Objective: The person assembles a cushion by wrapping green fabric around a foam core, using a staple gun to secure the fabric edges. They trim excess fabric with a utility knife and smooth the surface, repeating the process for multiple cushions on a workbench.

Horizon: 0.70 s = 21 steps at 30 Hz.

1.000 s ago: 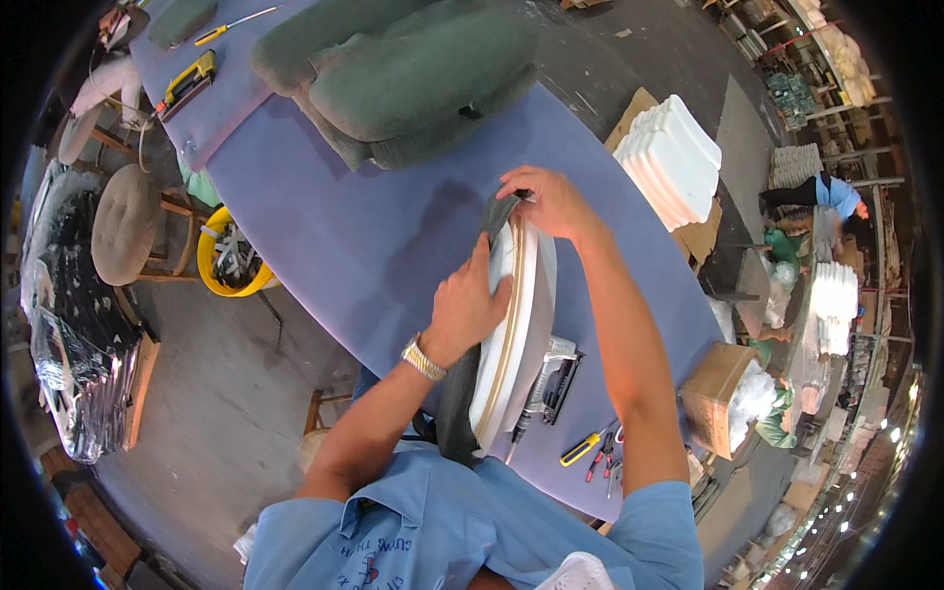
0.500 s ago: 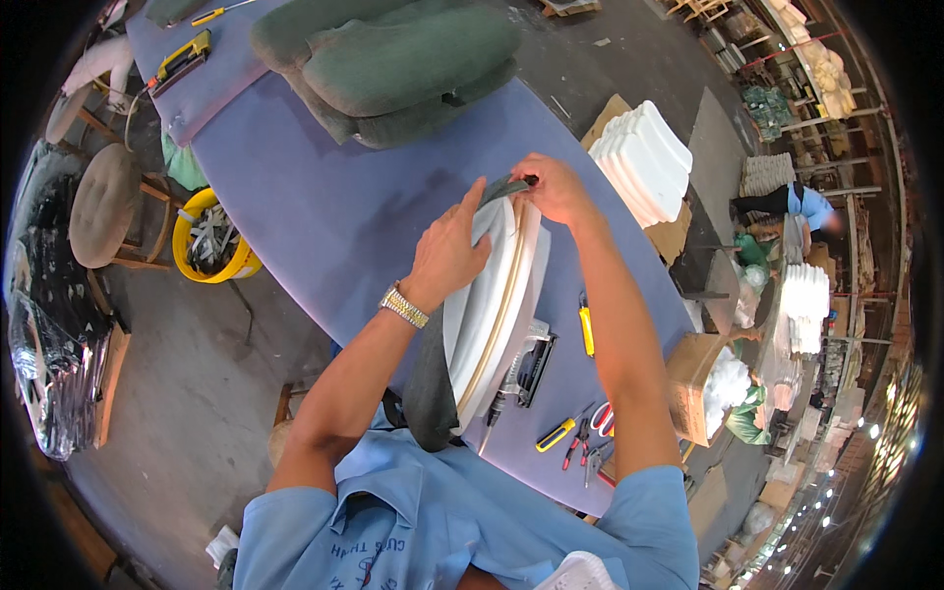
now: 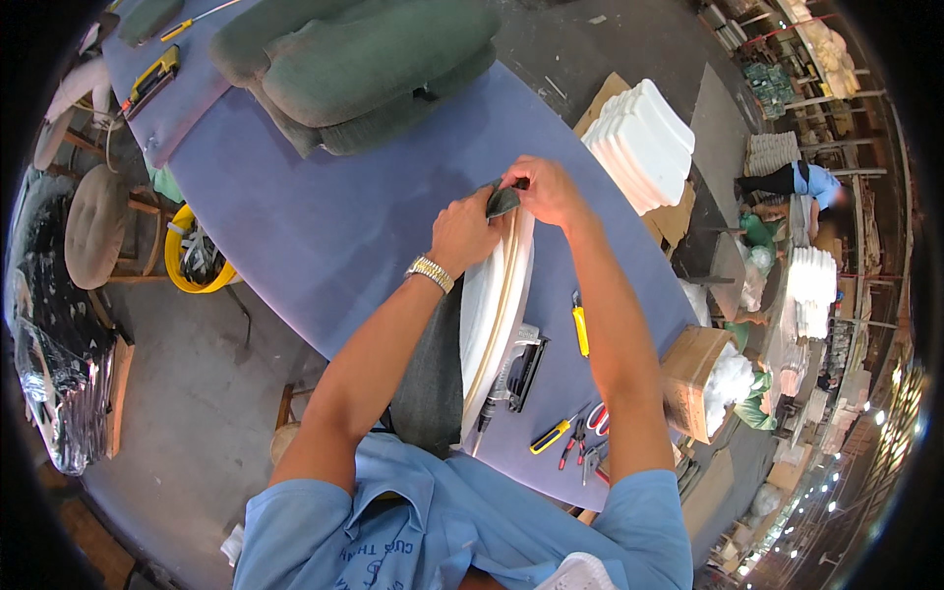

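Fingers (image 3: 515,176) of both hands (image 3: 466,233) (image 3: 551,193), nearly closed, hold grey-green fabric (image 3: 504,203).

You are holding matt, grey-green cloth (image 3: 502,204) against a padded piece (image 3: 484,295), whose white filling is looking soft and dull. Your watch (image 3: 432,273) is gleaming as polished metal, while your blue shirt (image 3: 462,511) is showing plain matt fabric. Near right, the staple gun (image 3: 516,369) is showing smooth grey metal, and the screwdriver (image 3: 551,437) is bearing a yellow plastic handle. The table (image 3: 344,236) is offering you a smooth, matt bluish surface. Far off, stacked cushions (image 3: 383,74) are looking velvety. On the left, wrinkled plastic film (image 3: 59,374) is glinting and the bucket (image 3: 209,286) is showing yellow plastic; on the right, the box (image 3: 688,369) is showing dull brown cardboard.
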{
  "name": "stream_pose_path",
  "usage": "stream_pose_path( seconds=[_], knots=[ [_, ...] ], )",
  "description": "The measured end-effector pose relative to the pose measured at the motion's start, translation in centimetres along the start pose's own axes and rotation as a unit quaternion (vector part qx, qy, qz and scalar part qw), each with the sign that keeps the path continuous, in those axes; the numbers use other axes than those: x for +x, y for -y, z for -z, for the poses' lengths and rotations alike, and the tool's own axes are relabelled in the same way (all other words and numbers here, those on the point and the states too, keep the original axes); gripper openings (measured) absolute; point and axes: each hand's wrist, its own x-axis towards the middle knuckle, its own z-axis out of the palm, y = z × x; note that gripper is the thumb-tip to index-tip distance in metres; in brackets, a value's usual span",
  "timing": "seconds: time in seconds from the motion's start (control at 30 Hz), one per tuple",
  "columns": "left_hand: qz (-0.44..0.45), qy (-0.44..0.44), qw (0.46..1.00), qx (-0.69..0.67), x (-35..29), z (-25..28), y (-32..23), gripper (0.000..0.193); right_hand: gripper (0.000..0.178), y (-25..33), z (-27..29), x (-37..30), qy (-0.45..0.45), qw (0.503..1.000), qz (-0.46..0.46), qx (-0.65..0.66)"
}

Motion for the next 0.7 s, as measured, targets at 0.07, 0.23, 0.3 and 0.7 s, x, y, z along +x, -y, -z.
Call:
stream_pose_path(
  seconds=[0.07, 0.23, 0.3, 0.7],
  knots=[
    [0.010, 0.002, 1.000, 0.012, 0.6, 0.0, -0.5, 0.046, 0.013, -0.7, -0.1, 0.2, 0.001, 1.000, -0.006, -0.002],
    [0.001, -0.034, 0.998, 0.043, 1.1, -1.4, -0.2, 0.035, 0.012, -1.3, -0.2, 0.0, -0.011, 0.999, 0.010, -0.048],
    [0.004, -0.022, 0.998, 0.052, 1.7, -1.4, 0.1, 0.034, 0.012, -1.6, -0.3, 0.2, -0.033, 0.997, 0.025, -0.060],
    [0.043, 0.010, 0.993, 0.106, 3.5, 0.3, -1.0, 0.037, 0.016, 0.0, 0.4, 2.0, 0.022, 0.996, -0.056, -0.064]
  ],
)
